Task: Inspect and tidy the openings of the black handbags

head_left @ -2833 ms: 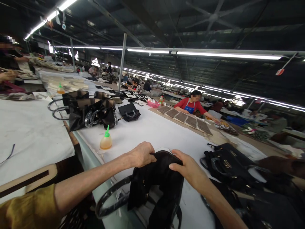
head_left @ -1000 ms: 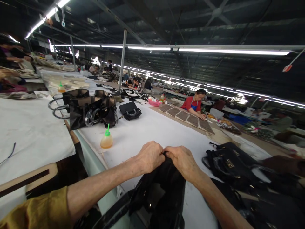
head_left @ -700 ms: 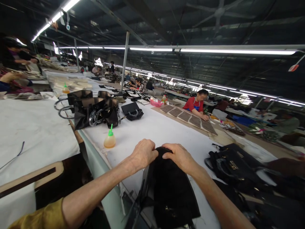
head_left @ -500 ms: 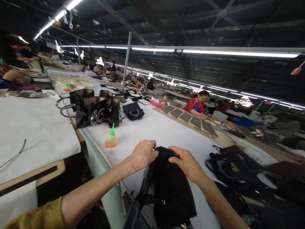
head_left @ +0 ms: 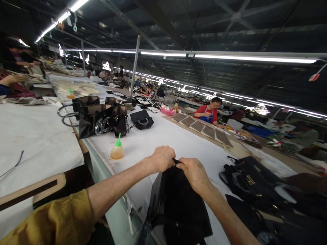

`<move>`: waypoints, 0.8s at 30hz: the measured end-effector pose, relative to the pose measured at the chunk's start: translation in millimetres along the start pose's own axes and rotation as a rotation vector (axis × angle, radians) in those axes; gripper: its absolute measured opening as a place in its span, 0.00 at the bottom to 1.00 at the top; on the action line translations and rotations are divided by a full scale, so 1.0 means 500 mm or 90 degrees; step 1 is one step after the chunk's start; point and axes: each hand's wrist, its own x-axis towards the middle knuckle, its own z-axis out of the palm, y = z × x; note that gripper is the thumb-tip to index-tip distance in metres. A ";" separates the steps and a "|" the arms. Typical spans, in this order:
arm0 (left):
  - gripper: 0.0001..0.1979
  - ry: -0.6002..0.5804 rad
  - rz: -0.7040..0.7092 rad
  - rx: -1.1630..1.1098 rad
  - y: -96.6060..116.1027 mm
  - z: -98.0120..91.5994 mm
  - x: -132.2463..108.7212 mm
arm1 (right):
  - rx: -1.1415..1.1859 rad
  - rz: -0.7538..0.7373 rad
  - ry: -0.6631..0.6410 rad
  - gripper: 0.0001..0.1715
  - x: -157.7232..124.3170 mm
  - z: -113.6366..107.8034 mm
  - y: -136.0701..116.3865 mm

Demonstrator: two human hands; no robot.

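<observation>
A black handbag (head_left: pixel 178 200) lies in front of me on the white table (head_left: pixel 166 139), hanging partly over the near edge. My left hand (head_left: pixel 163 158) is closed in a fist on the bag's top edge. Close beside it, my right hand (head_left: pixel 192 172) pinches the same edge, and the two hands almost touch. What the fingertips grip is hidden behind the knuckles.
A glue bottle with a green tip (head_left: pixel 117 149) stands to the left. Glossy black bags (head_left: pixel 99 119) sit farther back, and more black bags (head_left: pixel 250 180) pile at my right. A person in red (head_left: pixel 208 112) works across the table on brown panels (head_left: pixel 201 127).
My hands drew together on the bag's top edge, from spread apart to nearly touching. The bag's body has shifted lower and toward me.
</observation>
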 end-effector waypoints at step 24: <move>0.13 -0.073 0.115 0.023 0.020 -0.012 0.012 | 0.169 0.249 -0.027 0.21 -0.196 -0.021 0.027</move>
